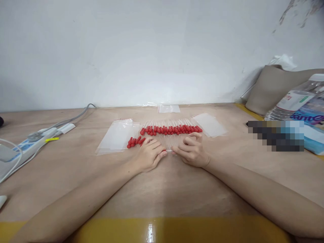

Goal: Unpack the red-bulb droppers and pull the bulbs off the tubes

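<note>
Table, yellow band along its near edge, far edge against a wall. Left hand just left of mid-table, thumb and forefinger pinching a red bulb, only a sliver of it showing. Right hand facing it, fingers curled, fingertips at the near ends of a bunch of clear tubes; cannot tell whether they grip one.

Beyond the hands, toward the far edge: a row of droppers, red ends toward the near edge, pale stems toward the wall. Loose bulbs in a small heap beside the left hand. Clear bags toward the table's left edge, others on the right, a further bag near the far edge.

Handling, by judgement: bulbs light, soft, rubbery, grippy; best pinched round the fat end, mouth left free. Tubes light, stiff, smooth, likely to roll or slip, perhaps brittle; best held close to the end with light pressure, no sideways bending. Material, glass or plastic, not clear from here.
</note>
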Demonstrator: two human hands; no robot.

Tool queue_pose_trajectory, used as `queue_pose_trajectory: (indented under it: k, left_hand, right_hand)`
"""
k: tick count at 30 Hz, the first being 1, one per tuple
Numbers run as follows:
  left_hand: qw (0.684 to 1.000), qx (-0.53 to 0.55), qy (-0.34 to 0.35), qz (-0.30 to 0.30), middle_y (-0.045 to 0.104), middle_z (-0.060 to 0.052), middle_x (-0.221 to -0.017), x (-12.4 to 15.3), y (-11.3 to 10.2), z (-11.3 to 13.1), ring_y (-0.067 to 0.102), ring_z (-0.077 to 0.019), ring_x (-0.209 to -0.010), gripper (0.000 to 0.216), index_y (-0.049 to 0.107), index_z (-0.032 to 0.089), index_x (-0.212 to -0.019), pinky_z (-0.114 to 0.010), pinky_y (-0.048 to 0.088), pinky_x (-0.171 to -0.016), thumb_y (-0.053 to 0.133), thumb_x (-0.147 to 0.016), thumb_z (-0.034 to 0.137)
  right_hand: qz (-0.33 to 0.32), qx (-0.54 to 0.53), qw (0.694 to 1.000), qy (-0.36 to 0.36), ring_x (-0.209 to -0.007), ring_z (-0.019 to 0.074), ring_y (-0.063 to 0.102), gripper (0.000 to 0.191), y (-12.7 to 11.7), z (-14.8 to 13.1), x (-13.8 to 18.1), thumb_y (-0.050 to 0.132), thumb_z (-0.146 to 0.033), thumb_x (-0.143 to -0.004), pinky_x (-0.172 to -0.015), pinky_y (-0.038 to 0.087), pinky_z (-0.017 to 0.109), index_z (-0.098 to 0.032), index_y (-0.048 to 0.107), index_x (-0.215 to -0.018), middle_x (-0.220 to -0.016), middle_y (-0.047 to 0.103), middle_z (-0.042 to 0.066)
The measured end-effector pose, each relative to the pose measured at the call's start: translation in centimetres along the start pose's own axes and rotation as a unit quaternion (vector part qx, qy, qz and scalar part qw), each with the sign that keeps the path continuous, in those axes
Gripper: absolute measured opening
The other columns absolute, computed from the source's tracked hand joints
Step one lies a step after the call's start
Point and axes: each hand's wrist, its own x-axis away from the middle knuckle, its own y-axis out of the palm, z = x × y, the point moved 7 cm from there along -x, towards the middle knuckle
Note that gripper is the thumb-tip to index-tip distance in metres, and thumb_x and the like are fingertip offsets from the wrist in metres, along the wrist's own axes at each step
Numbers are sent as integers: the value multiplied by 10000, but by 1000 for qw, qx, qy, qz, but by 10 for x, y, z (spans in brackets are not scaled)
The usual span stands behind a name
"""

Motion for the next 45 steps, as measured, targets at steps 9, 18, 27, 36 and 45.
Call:
queue_pose_trajectory:
  k: [9,18,27,36,45]
  left_hand:
    - [998,51,-43,12,516,-34,-667,17,-14,-9,461,-163,-679,310,497,176,-679,-331,360,-736,293,-902,241]
    - [924,-40,-376,59,600,-33,-774,36,-72,-114,555,-176,-718,310,649,195,-844,-264,397,-636,409,-819,389]
    - [869,28,-487,-80,681,-41,-747,60,-40,-160,615,-216,-737,364,671,197,-800,-270,429,-628,510,-660,492]
    - [883,-10,-468,-42,662,-32,-708,54,-51,-161,598,-214,-699,400,657,200,-759,-282,408,-589,441,-709,533]
    - [938,19,-343,-50,652,-32,-835,22,-36,-138,588,-194,-773,319,629,200,-807,-282,429,-665,533,-691,481]
  right_hand:
    - [96,-7,994,48,-682,115,487,244,-12,26,19,421,-292,-881,-823,218,380,-383,636,-950,-668,615,-55]
    - [82,-75,958,266,-709,136,577,227,2,60,17,447,-201,-788,-750,265,317,-197,628,-926,-735,651,4]
    - [43,-60,969,235,-810,166,596,193,8,38,9,472,-261,-798,-796,273,339,-218,631,-900,-839,681,17]
    - [21,-105,957,268,-866,197,558,324,12,47,15,495,-453,-802,-822,324,373,-211,630,-971,-941,613,61]
    - [-30,-143,959,243,-995,229,520,294,23,48,13,471,-345,-821,-854,348,389,-216,601,-1050,-1104,621,37]
